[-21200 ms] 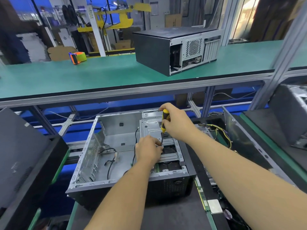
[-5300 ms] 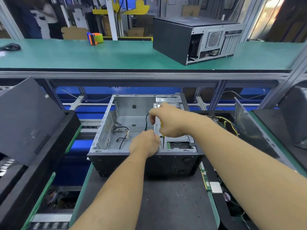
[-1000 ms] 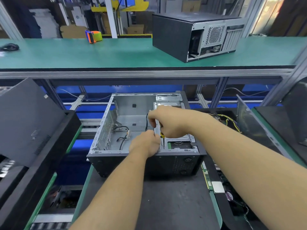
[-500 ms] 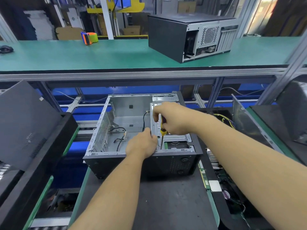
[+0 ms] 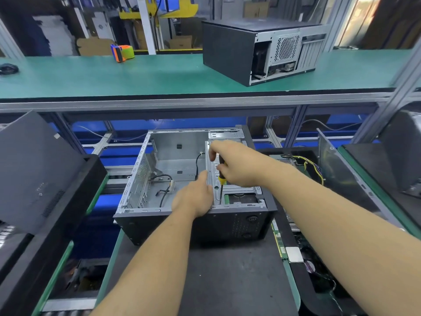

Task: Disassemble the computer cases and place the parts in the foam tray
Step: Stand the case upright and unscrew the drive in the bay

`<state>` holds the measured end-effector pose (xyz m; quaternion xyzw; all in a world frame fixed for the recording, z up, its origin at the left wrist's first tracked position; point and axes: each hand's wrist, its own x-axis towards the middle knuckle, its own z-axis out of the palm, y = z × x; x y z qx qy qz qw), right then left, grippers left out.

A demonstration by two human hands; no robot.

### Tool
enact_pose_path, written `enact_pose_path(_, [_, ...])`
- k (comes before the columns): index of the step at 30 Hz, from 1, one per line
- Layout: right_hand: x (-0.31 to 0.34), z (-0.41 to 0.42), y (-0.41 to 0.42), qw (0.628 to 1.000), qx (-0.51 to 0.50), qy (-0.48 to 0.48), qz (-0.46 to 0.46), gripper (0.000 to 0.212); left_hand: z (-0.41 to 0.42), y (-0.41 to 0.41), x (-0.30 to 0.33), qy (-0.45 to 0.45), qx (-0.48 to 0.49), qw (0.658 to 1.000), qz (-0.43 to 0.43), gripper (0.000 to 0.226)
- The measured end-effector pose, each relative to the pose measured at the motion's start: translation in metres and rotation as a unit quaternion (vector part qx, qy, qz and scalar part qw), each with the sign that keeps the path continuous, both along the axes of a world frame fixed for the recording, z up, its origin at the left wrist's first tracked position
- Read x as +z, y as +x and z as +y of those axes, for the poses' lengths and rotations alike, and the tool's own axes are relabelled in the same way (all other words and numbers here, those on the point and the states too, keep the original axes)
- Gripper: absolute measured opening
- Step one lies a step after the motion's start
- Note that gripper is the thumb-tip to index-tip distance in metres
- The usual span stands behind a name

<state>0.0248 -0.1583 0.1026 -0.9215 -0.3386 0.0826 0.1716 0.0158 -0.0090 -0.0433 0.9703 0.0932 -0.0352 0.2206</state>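
Observation:
An open computer case (image 5: 159, 208) lies on its side on the dark work surface, its bare metal inside facing up. My right hand (image 5: 237, 165) grips a yellow and black screwdriver (image 5: 221, 179), held upright with its tip down at the metal drive cage (image 5: 239, 190) near the case's front. My left hand (image 5: 193, 197) rests at the cage's left edge, beside the shaft, fingers pointing into the case. Loose black cables (image 5: 164, 192) lie on the case floor.
A second, closed case (image 5: 230, 51) stands on the green upper shelf (image 5: 114, 76), with a tape dispenser (image 5: 121, 53) to its left. A black side panel (image 5: 34, 169) leans at left. To the right, a black tray (image 5: 282, 224) holds boards and wiring (image 5: 309, 165).
The screwdriver has come more upright and my right hand's fingers have shifted on its handle. My left hand has slid slightly forward along the cage edge. The view has shifted a little.

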Motion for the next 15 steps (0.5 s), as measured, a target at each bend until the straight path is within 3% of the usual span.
enact_pose_path(4, [0.005, 0.002, -0.002, 0.997, -0.049, -0.057, 0.003, 0.018, 0.000, -0.001, 0.002, -0.001, 0.001, 1.000, 0.006, 0.040])
enact_pose_path(7, [0.010, 0.003, -0.001, 0.977, -0.101, -0.169, -0.080, 0.040, -0.001, -0.001, 0.005, -0.019, -0.002, 1.000, 0.017, 0.048])
enact_pose_path(9, [0.011, 0.004, -0.001, 0.977, -0.048, -0.186, -0.097, 0.030, -0.001, -0.001, 0.006, -0.023, -0.005, 0.999, 0.025, 0.047])
enact_pose_path(11, [0.014, 0.003, -0.002, 0.985, 0.014, -0.162, -0.059, 0.011, 0.001, 0.000, 0.006, -0.028, -0.007, 0.999, 0.033, 0.041])
enact_pose_path(15, [0.017, 0.002, -0.004, 0.991, 0.046, -0.118, 0.033, 0.027, 0.002, 0.001, 0.007, -0.045, -0.019, 0.997, 0.051, 0.047])
